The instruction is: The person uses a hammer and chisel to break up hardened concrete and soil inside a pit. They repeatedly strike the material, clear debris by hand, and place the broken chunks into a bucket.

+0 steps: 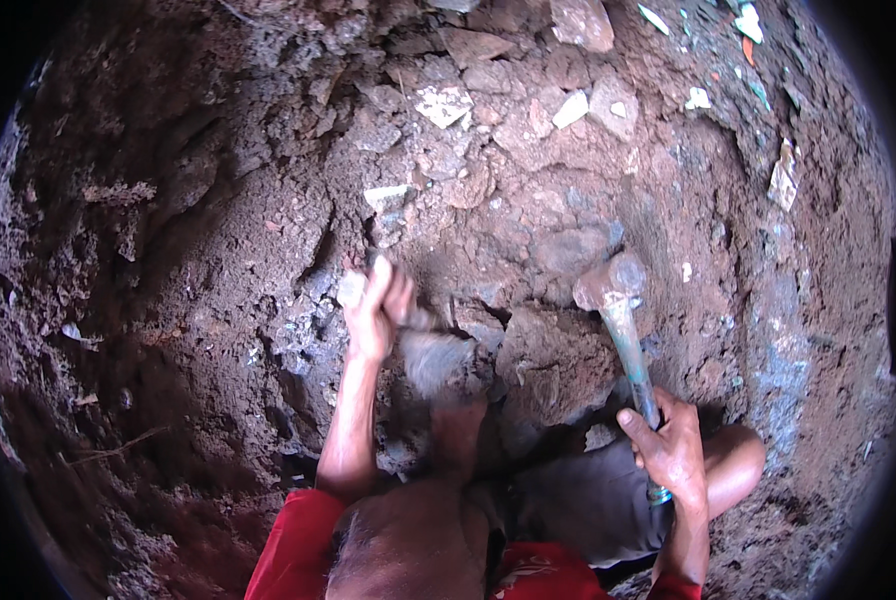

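My left hand (pixel 376 305) is closed around a short-handled tool whose pale round butt shows beside the fist. At the other side of the fist a broad grey head (pixel 436 360) hangs over the ground near my foot. It is smeared by motion, so its exact kind is unclear. In my right hand (pixel 673 450) is a hammer (pixel 625 340), gripped near the lower end of its greenish handle. The hammer's thick, dirt-covered head points up and away from me, over the soil. Between the two hands lies a large broken brown rock (pixel 558 360).
Packed brown soil (pixel 228 250) with a rough, lumpy surface surrounds me. Loose stones (pixel 478 75) lie at the far side, with pale fragments (pixel 443 105) among them. A flat whitish shard (pixel 783 175) and coloured scraps (pixel 748 25) lie far right. My bent knee (pixel 738 465) is beside my right hand.
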Available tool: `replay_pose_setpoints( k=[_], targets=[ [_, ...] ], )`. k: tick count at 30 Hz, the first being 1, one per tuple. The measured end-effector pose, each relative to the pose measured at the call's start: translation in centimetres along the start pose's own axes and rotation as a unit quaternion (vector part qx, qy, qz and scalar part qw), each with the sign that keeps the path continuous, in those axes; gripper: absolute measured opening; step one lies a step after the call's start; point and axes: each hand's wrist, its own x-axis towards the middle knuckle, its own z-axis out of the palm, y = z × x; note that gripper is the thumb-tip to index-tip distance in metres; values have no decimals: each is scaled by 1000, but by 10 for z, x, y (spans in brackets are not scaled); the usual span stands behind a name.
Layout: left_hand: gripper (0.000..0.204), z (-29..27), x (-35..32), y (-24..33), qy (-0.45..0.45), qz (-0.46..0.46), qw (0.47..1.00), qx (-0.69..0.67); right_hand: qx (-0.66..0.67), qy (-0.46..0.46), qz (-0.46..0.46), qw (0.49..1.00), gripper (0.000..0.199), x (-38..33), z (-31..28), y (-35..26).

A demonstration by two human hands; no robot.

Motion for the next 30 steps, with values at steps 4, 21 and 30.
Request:
replay_pose_setpoints(
  k=[4,21,30],
  targets=[
    [38,-23,-20,12,-61,13,998,16,6,5,0,1000,30,0,2,5],
    [32,-23,-58,-58,39,199,978,41,-115,-15,-179,977,27,2,-9,4],
    [36,-37,-57,-40,138,19,987,77,-472,-153,-438,750,33,11,9,-156]
  ],
)
